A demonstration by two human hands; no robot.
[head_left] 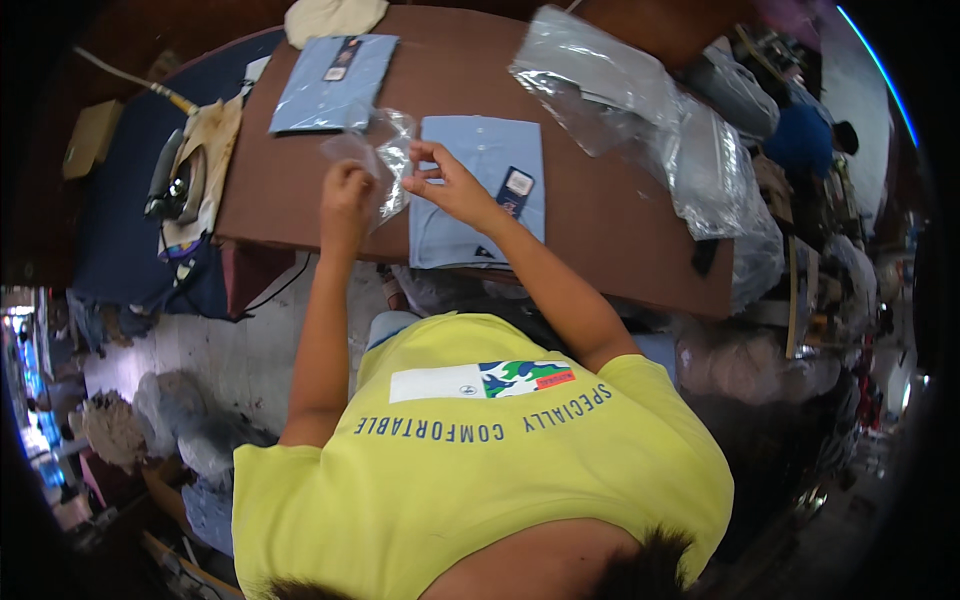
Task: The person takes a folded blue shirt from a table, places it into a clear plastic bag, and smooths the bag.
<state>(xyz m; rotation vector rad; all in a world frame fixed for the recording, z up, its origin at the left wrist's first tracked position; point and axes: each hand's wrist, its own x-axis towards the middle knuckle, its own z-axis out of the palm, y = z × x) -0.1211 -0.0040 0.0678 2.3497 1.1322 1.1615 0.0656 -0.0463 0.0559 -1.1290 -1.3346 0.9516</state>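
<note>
A clear plastic bag (394, 158), crumpled and shiny, stretches between my hands above the brown table. My left hand (347, 198) is closed in a pinch on the bag's left side. At the bag's right edge is my right hand (452, 188), with thumb and fingers curved but apart; whether the fingertips touch the film I cannot tell. Beneath the right hand and forearm lies a folded light-blue shirt (440, 238) with a dark hang tag (514, 190). Another folded blue shirt (305, 95), apparently inside clear plastic, lies farther off to the left.
On the brown table (610, 220), clear plastic bags (600, 75) are heaped at the far right and hang over the edge. To the left, an iron (185, 185) rests on a stained cloth (212, 140) over a dark-blue surface. A cream cloth bundle (333, 20) sits at the back.
</note>
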